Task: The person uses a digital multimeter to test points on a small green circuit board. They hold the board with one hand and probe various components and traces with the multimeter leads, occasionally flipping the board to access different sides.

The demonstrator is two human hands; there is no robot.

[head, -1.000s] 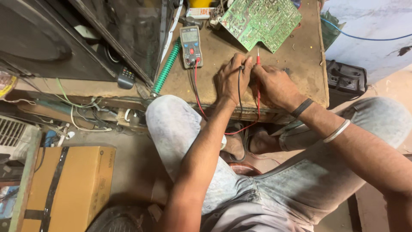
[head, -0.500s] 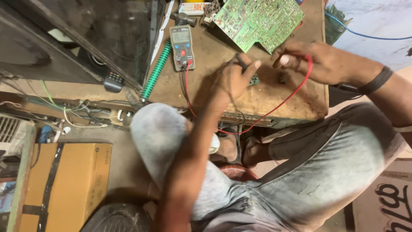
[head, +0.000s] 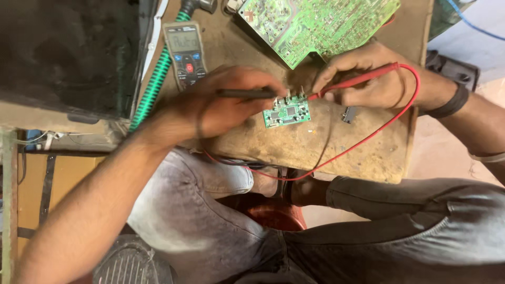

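- Left hand (head: 218, 105): fingers clenched round a slim black test probe (head: 246, 93), tip at the upper edge of a small green rectangular circuit board (head: 286, 111).
- Right hand (head: 368, 76): fingers pinch a red test probe (head: 357, 79); tip meets the same board's upper right corner.
- Small board lies flat on a worn brown wooden bench top (head: 336, 147), between both hands.
- Red lead wire (head: 379, 126) loops from the right hand down over the bench's front edge.
- Grey handheld multimeter (head: 185, 52) lies beyond the left hand; large green circuit board (head: 315, 23) beyond the right.

Bare forearms, dark band (head: 451, 101) on the right wrist, faded grey trousers (head: 368, 231), perhaps denim.
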